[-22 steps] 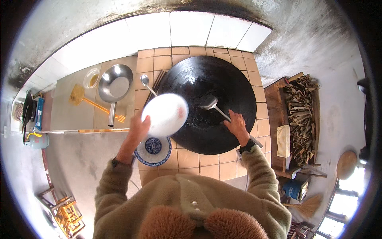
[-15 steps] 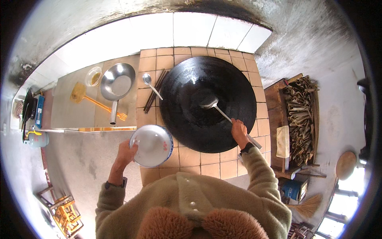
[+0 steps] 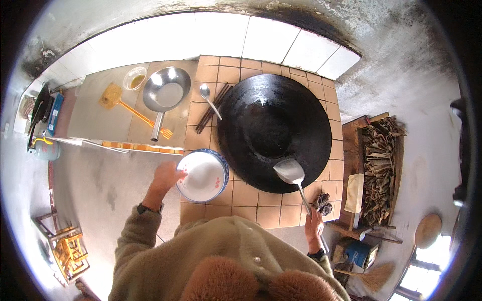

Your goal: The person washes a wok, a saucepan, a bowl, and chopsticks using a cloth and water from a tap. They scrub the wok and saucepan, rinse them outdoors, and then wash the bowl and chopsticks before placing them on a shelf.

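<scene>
Right hand (image 3: 315,226) wrapped round the spatula (image 3: 290,172), left hand (image 3: 166,178) at the white bowl (image 3: 202,176).
Left fingers overlap its rim; I cannot tell if that grip pinches. Best steady the bowl by the tiled desk's (image 3: 246,198) left edge, keeping the blade within the wok (image 3: 273,118).

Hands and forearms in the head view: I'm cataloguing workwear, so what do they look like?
The left hand and right hand wear no gloves. Each wrist has a dark band; its exact kind is unclear. The left sleeve and right sleeve are long, fleecy and olive-brown.
</scene>
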A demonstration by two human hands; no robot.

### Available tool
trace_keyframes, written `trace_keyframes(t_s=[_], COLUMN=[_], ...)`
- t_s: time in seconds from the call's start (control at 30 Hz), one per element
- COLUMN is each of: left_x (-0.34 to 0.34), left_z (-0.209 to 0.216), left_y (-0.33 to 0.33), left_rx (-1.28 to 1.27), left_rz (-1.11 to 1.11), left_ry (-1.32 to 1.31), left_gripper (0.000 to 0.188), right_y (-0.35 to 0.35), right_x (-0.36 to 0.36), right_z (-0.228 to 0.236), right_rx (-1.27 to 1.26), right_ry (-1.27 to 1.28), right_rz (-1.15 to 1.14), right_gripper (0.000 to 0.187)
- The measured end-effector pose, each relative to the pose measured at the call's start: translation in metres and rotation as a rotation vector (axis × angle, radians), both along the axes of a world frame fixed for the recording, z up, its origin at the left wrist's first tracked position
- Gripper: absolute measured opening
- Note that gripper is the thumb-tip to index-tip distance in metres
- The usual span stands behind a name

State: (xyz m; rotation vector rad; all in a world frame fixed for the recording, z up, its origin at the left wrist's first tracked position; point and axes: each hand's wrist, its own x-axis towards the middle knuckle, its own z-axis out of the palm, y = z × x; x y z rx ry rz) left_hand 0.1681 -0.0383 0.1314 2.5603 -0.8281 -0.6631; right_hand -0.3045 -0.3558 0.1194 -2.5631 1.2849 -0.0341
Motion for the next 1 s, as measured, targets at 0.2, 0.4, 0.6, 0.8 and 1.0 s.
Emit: trace_keyframes(t_s=[0.2, 0.4, 0.6, 0.8, 1.0], left_x=[0.064, 0.106, 0.124, 0.120, 0.108], left_z=[-0.013, -0.047, -0.061, -0.052, -0.043], left_y=[-0.113, -0.205, -0.217, -0.215, -0.212], left_rx=[-0.130, 0.013, 0.016, 0.127, 0.214], left_rz=[0.047, 0.216, 0.260, 0.229, 0.103], left_ry=[-0.177, -0.105, -0.003, -0.025, -0.136], left_gripper=[0.048, 0.047, 0.030, 0.028, 0.025], right_y=[0.033, 0.045, 0.050, 0.049, 0.047], right_x=[-0.023, -0.027, -0.026, -0.026, -0.030], right_z=[-0.029, -0.040, -0.041, -0.040, -0.045], right_rx=[-0.049, -0.093, -0.040, -0.013, 0.013], right_ry=[-0.143, -0.144, -0.190, -0.193, -0.216], right_rz=[-0.102, -0.127, -0.128, -0.134, -0.133], right_gripper=[0.033, 0.029, 0.032, 0.031, 0.030])
